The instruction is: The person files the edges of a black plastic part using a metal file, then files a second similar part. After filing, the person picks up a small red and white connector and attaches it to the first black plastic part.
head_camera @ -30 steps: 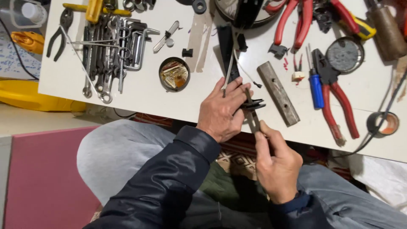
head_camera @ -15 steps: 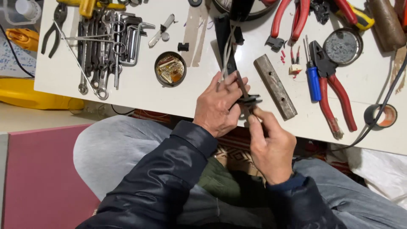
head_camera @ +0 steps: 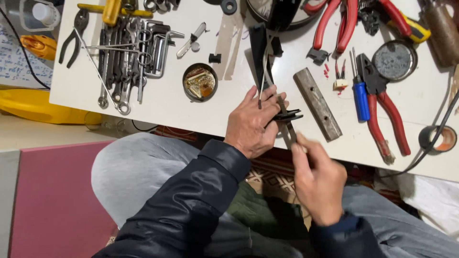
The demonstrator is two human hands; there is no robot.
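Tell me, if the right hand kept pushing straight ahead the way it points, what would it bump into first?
Probably the small black part that the left hand pins at the table edge; the right hand already aims its thin metal tool there.

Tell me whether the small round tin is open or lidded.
Open: the round tin on the white table shows its brass-coloured contents, with no lid over it.
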